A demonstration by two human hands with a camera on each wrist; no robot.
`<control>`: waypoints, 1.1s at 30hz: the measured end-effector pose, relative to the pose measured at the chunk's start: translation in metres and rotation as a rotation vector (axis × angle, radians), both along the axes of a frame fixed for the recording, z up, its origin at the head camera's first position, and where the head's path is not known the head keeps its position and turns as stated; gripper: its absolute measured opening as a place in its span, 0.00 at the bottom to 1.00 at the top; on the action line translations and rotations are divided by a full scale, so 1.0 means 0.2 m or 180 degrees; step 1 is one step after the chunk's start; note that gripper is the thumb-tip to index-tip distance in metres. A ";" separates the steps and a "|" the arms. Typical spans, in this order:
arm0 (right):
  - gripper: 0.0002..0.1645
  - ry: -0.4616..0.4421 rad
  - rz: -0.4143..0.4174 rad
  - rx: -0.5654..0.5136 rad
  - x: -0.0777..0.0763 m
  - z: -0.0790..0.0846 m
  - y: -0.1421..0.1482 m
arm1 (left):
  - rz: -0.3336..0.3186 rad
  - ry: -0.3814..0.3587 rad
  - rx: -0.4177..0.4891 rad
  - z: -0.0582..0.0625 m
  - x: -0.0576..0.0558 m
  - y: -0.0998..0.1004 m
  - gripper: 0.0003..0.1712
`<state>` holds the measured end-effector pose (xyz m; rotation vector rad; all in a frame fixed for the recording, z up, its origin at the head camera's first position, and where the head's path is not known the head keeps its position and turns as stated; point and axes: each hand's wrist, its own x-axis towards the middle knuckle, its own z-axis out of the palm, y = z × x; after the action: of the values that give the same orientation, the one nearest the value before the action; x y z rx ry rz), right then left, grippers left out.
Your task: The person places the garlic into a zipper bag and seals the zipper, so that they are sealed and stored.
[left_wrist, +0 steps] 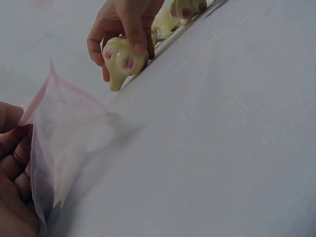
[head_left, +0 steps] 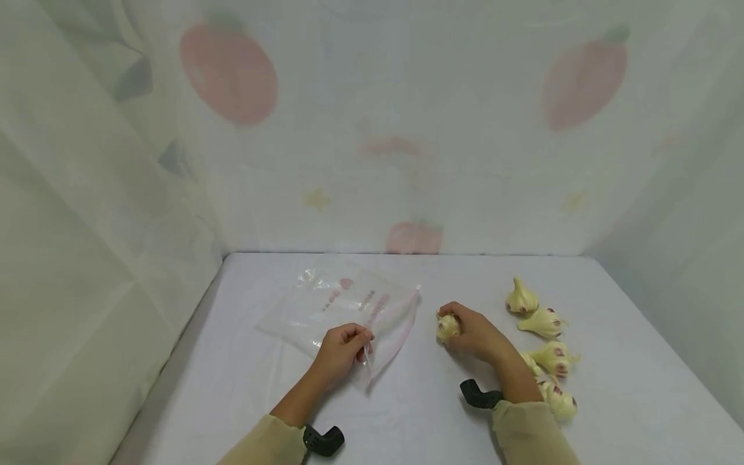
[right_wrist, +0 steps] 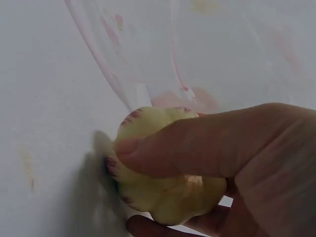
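Note:
A clear plastic zip bag point(head_left: 325, 303) with a pink edge lies on the white table, its mouth toward the right. My left hand point(head_left: 343, 352) pinches the near side of that mouth between thumb and fingers, and the left wrist view shows the pink rim point(left_wrist: 74, 86) spread apart. In my right hand point(head_left: 479, 336) is a garlic bulb point(head_left: 448, 329), pale yellow with purple streaks, held just right of the bag's mouth. The right wrist view has the thumb point(right_wrist: 148, 153) across the bulb, with fingers curled beneath it.
Several more garlic bulbs point(head_left: 543, 321) lie in a loose column on the right part of the table point(head_left: 407, 426), some partly behind the right forearm. Fabric walls with a strawberry print point(head_left: 229, 74) enclose the back and sides. A black wrist device point(head_left: 481, 394) juts from the right wrist.

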<state>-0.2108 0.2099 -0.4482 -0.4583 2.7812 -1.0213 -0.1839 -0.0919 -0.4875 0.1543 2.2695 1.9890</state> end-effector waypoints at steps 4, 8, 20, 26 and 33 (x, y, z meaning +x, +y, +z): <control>0.31 -0.0100 -0.0039 -0.0091 0.00 -0.01 -0.02 | 0.0013 0.0004 0.0050 -0.04 -0.01 -0.01 0.12; 0.27 0.0027 -0.0024 -0.0137 -0.01 -0.02 -0.03 | -0.0016 0.0097 0.0099 -0.06 -0.01 -0.01 0.13; 0.34 0.0043 -0.0309 -0.0183 -0.03 -0.05 -0.05 | -0.0039 0.0200 0.0037 -0.08 -0.01 -0.01 0.14; 0.32 -0.0332 -0.0642 -0.0283 -0.01 -0.11 -0.05 | -0.0080 0.0172 -0.0044 -0.07 0.00 0.01 0.13; 0.27 -0.0175 -0.0616 -0.0378 -0.03 -0.12 -0.06 | -0.0032 0.0166 -0.0026 -0.05 -0.01 0.01 0.13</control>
<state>-0.2166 0.1973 -0.4718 -0.1732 2.7681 -1.2248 -0.1858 -0.0903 -0.4974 0.2189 2.3032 1.9935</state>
